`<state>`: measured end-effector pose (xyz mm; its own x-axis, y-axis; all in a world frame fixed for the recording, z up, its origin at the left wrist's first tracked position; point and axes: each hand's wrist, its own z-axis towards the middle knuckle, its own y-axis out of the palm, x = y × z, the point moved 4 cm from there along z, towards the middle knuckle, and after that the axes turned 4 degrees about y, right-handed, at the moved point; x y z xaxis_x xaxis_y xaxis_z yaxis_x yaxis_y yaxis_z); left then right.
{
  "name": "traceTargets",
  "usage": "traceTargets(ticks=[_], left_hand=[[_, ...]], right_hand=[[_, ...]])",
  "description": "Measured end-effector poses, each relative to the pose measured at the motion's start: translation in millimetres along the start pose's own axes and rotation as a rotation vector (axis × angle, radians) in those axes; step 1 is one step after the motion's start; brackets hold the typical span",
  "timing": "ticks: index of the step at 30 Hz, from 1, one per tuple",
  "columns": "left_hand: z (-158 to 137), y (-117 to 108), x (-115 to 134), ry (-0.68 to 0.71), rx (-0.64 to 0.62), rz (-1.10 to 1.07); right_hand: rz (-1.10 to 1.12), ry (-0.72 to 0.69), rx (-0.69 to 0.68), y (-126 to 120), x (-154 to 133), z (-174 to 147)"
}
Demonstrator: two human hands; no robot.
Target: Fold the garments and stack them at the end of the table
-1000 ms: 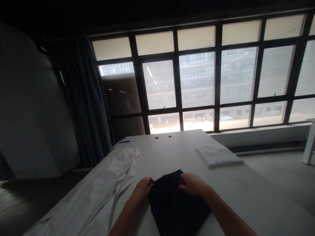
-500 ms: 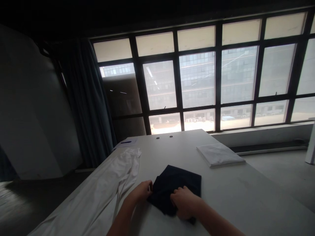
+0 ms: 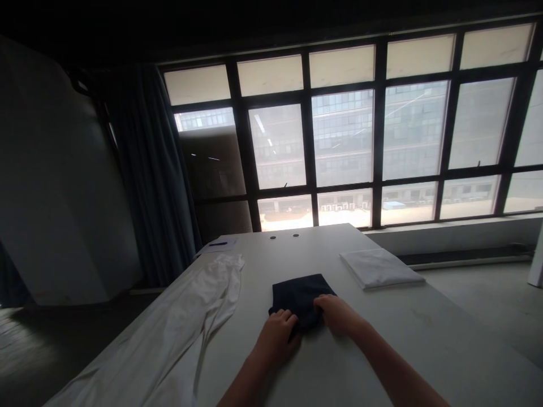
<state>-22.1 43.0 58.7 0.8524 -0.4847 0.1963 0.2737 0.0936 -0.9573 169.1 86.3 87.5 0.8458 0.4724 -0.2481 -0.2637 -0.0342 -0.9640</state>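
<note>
A dark navy folded cloth [image 3: 299, 297], perhaps a garment, lies on the white table [image 3: 292, 260] in front of me. My left hand [image 3: 278, 333] is closed on its near left edge, fingers curled over the fabric and thumb side hidden. At the near right edge, my right hand [image 3: 335, 312] grips the same cloth with bent fingers. The dark fabric is flat at the far side and bunched a little between my hands. Its exact kind cannot be made out.
Along the table's left side a crumpled white cloth [image 3: 182, 316] is spread out. A folded white cloth [image 3: 382, 268] rests at the right edge. Paper with a blue pen [image 3: 218, 243] lies at the far left corner. Beyond stand windows and a dark curtain [image 3: 148, 181].
The navy cloth has turned and become more compact, its far edge now squarer. My left hand has moved right onto its near edge; my right hand has shifted farther away and slightly right.
</note>
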Motion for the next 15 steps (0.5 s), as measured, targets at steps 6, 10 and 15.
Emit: traceTargets(ticks=[6,10,15], left_hand=[[-0.3,-15.1,-5.6,-0.158,0.090,-0.022],[0.0,-22.7,-1.8,-0.233,0.132,-0.046],[1.4,-32.3,10.0,-0.214,0.131,-0.057]], right_hand=[[0.010,0.070,0.091,-10.5,-20.1,-4.4],[0.069,0.151,0.055,5.7,-42.2,-6.3],[0.147,0.170,0.120,6.6,-51.1,-3.5]])
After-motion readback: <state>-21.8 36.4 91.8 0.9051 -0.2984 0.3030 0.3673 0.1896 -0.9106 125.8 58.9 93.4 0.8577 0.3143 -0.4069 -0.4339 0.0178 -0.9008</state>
